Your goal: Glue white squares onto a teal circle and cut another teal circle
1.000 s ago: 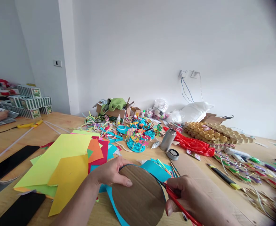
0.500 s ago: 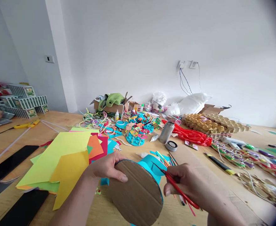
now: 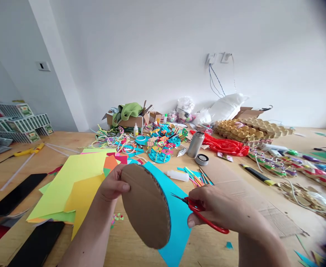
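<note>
Tilted up over the table, a brown cardboard disc [image 3: 144, 207] is pinched along its upper left edge by my left hand [image 3: 115, 185], thumb on the face toward me. A blue paper sheet [image 3: 176, 211] lies against the disc's far side and sticks out to the right and below. My right hand [image 3: 210, 207] grips red-handled scissors [image 3: 200, 217], their blades pointing left in front of the blue sheet. The blades look nearly closed. My left fingers behind the disc are hidden.
Yellow paper sheets [image 3: 57, 185] and a black phone [image 3: 16, 194] lie to the left. Behind my hands are a white bottle [image 3: 178, 175], a metal flask [image 3: 195, 144] and blue paper crafts [image 3: 160, 154]. Egg trays [image 3: 243, 129] and a utility knife [image 3: 257, 174] sit right.
The disc has turned and risen slightly to the left, and more of the blue sheet shows behind it. The scissors have come away from the sheet's curled upper part. My view has shifted.
</note>
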{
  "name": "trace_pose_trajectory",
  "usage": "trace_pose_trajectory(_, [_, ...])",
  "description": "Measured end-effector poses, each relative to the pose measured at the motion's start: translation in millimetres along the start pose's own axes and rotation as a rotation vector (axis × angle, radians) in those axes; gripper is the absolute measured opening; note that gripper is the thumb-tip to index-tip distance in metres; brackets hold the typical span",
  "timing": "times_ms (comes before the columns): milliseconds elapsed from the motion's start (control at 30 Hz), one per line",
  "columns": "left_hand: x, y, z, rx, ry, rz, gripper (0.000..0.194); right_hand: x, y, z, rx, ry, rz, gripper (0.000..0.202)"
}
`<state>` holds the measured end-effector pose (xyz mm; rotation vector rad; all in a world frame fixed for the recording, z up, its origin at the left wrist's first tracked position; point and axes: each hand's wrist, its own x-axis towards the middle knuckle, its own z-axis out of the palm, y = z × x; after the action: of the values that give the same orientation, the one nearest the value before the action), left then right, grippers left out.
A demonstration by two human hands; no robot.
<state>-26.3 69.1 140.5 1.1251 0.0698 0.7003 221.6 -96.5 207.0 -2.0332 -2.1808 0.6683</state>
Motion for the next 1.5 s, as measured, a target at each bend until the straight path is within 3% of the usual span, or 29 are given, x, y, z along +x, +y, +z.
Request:
trace_pose_trajectory(400, [22, 1, 10.7, -0.101, 0.568, 0.149, 0.042, 42, 4, 35, -0.219, -0.114, 0.113, 0.039])
trace_pose_trajectory(600, [30, -5, 7.5, -0.093, 0.668, 0.093, 0.038, 62, -7, 57, -0.314, -0.176, 0.158, 0.033])
trace_pose_trajectory(800, [29, -13, 0.2, -0.02, 0.676, 0.076, 0.039, 70, -16, 69, -0.309, -0.198, 0.179, 0.042])
trace_pose_trajectory(900, [27, -13, -0.3, 0.195, 0.63, 0.131, 0.034, 72, -23, 67, -0.317, -0.228, 0.2, 0.046])
trace_pose_trajectory(967, [25, -12, 1.8, 0.479, 0.584, 0.195, 0.027, 71, -28, 64, -0.316, -0.248, 0.206, 0.046])
trace_pose_trajectory(1033, [23, -10, 5.8, 0.83, 0.504, 0.319, 0.022, 69, -30, 62, -0.303, -0.25, 0.203, 0.04])
trace_pose_trajectory(1133, [21, -7, 14.1, 1.274, 0.367, 0.591, 0.033, 67, -22, 63, -0.236, -0.209, 0.197, 0.031])
trace_pose_trajectory(1233, [20, -6, 22.9, 1.526, 0.306, 0.778, 0.041, 73, -2, 62, -0.016, -0.004, 0.168, 0.017])
trace_pose_trajectory(1267, [20, -6, 25.5, 1.58, 0.297, 0.815, 0.041, 77, 5, 60, 0.15, 0.102, 0.174, 0.024])
trace_pose_trajectory(1367, [20, -7, 31.6, 1.678, 0.277, 0.88, 0.039, 86, 19, 51, 0.965, 0.299, 0.215, 0.04])
trace_pose_trajectory(1433, [19, -11, 34.2, 1.721, 0.261, 0.887, 0.038, 87, 21, 46, 1.44, 0.286, 0.181, 0.043])
trace_pose_trajectory(1500, [19, -16, 35.9, 1.752, 0.224, 0.87, 0.041, 86, 18, 43, 1.677, 0.236, 0.089, 0.041])
